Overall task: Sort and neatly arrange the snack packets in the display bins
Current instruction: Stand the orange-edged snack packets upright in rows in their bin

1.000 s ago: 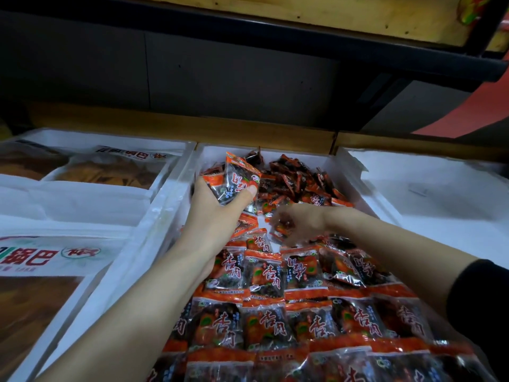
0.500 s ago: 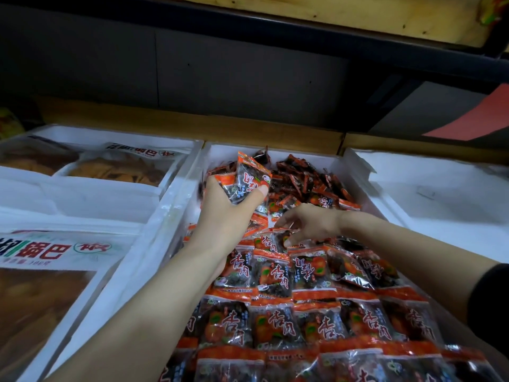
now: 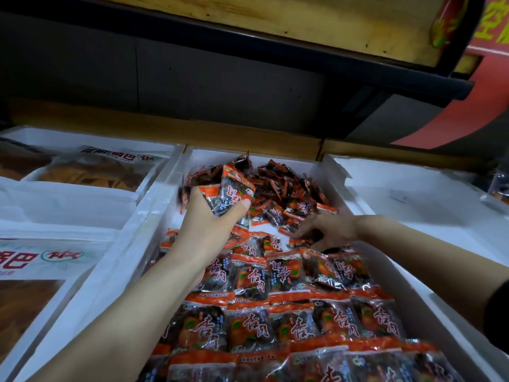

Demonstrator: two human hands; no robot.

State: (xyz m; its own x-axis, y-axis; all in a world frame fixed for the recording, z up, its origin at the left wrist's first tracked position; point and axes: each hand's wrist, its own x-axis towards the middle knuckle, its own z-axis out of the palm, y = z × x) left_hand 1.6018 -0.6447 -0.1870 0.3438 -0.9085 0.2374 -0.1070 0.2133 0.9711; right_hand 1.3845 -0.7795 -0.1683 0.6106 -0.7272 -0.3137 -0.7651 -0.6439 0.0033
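A white foam bin point(image 3: 143, 244) in the middle holds red-and-black snack packets. Near me they lie in neat overlapping rows point(image 3: 289, 321); at the far end is a loose heap point(image 3: 286, 186). My left hand point(image 3: 209, 224) is raised over the bin's left side and grips a small stack of packets point(image 3: 231, 194) between thumb and fingers. My right hand point(image 3: 327, 230) reaches in from the right, palm down, fingers curled over a packet point(image 3: 298, 242) at the edge of the heap, just beyond the last neat row. Whether it actually grips that packet is unclear.
To the left, white bins point(image 3: 68, 205) hold large flat bags of brown snacks point(image 3: 91, 172). On the right is a white bin point(image 3: 418, 205) lined with paper. A wooden rail point(image 3: 248, 139) and a dark shelf point(image 3: 275, 51) run behind and above.
My right hand moved right and slightly farther back, toward the loose heap. My left hand keeps holding its stack in about the same place.
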